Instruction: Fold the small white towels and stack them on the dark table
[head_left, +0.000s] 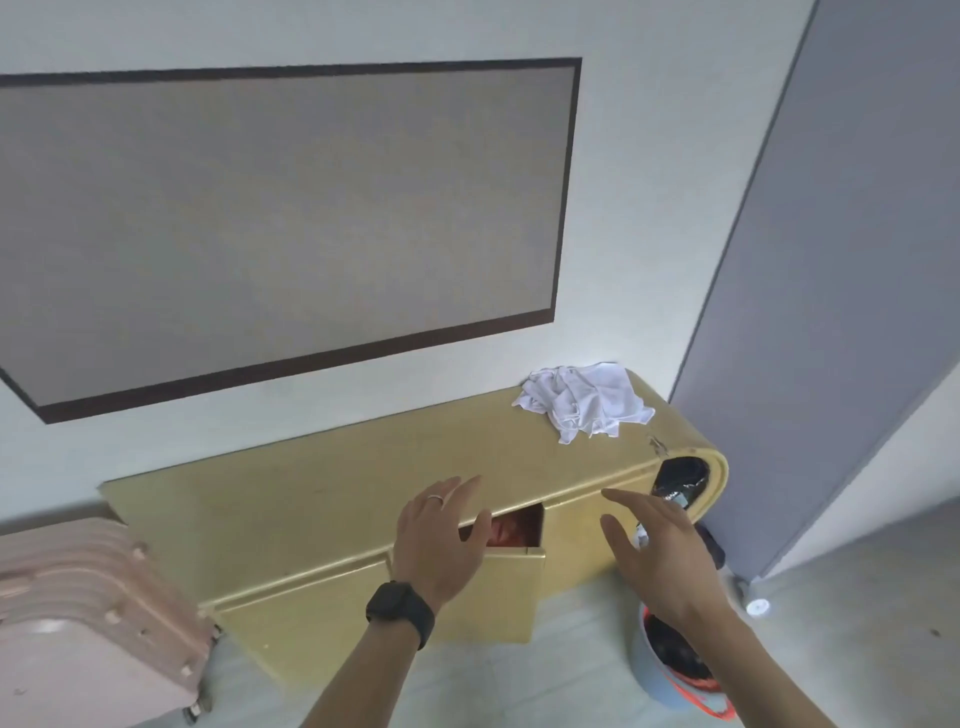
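Observation:
A crumpled heap of small white towels (584, 400) lies at the far right end of a long yellow cabinet (332, 483), against the wall. My left hand (441, 535), with a ring and a black watch on the wrist, hovers with relaxed spread fingers over the cabinet's front edge. My right hand (660, 561) is held out flat with straight fingers, below and in front of the towels. Neither hand holds anything. No dark table is in view.
A cabinet door (511, 592) hangs ajar under my left hand, with something red inside. A pink suitcase (88, 618) stands at the left. A bucket (670, 670) sits on the floor under my right arm. A grey panel (831, 260) leans at the right.

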